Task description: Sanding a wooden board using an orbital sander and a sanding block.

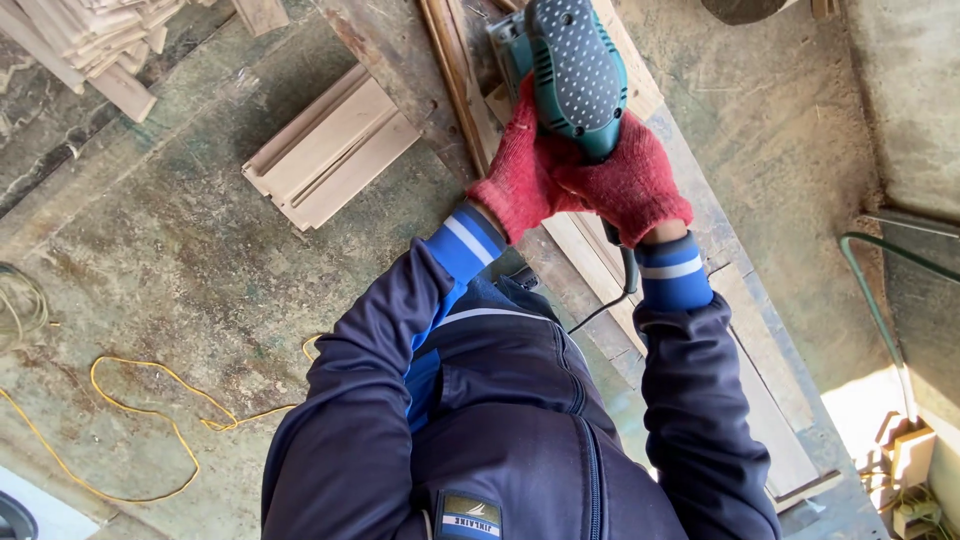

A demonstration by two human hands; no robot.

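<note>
Both hands, in red knit gloves, are wrapped tight round the rear grip of a green power tool [573, 65] with a dimpled dark top; the left hand [520, 175] closes on it from the left side and the right hand [637, 180] from the right, the two touching each other below the tool's handle. Its black cord [622, 285] drops from between the wrists and runs down toward the body. The tool sits over a long pale board [600, 255] that lies lengthwise on the narrow bench [775, 370], which runs from top centre down to the lower right. A darker plank [395, 70] lies just beside the board's left edge. Left of the bench the concrete floor [170, 260] gives open room, with a small stack of grooved boards [330, 150] lying flat near the bench edge, a pile of thin slats [90, 40] at the top left corner, and a yellow cord [150, 400] looping across the lower left. A green hose [875, 300] curves along the right side, well apart from the hands
</note>
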